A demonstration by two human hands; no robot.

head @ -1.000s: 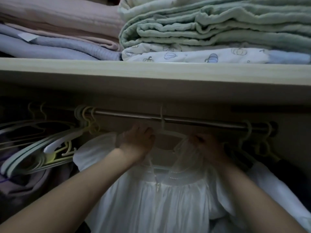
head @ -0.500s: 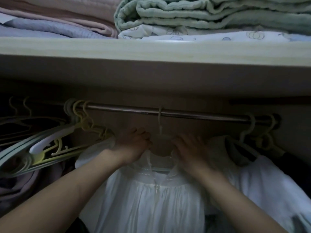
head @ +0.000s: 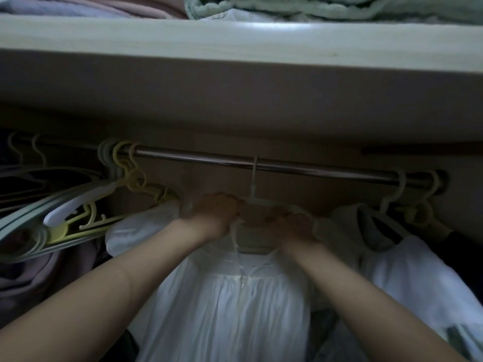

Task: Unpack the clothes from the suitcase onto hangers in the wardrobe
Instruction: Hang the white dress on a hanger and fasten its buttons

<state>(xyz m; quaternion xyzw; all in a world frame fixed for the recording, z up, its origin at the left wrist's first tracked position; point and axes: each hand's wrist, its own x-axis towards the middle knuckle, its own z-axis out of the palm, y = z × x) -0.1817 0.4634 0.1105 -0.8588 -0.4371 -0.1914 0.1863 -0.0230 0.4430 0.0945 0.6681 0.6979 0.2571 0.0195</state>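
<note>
A white pleated dress [head: 230, 304] hangs in the wardrobe on a pale hanger [head: 253, 178] whose hook is over the metal rail [head: 300, 167]. My left hand [head: 217, 215] grips the dress's neckline at the hanger's left shoulder. My right hand [head: 292, 226] grips the fabric at the right shoulder. Both hands sit just below the hook, fingers curled into the cloth. The dress's zip runs down the middle between my forearms.
Several empty pale and yellow hangers [head: 78, 212] bunch on the rail at left. Another white garment [head: 407, 278] hangs at right on its own hanger. A wooden shelf [head: 235, 40] above carries folded blankets [head: 313, 6]. Darker clothes [head: 39, 270] hang at far left.
My right hand has moved left toward the hanger's centre, close to my left hand. The view has tilted downward, so the shelf sits higher in the frame.
</note>
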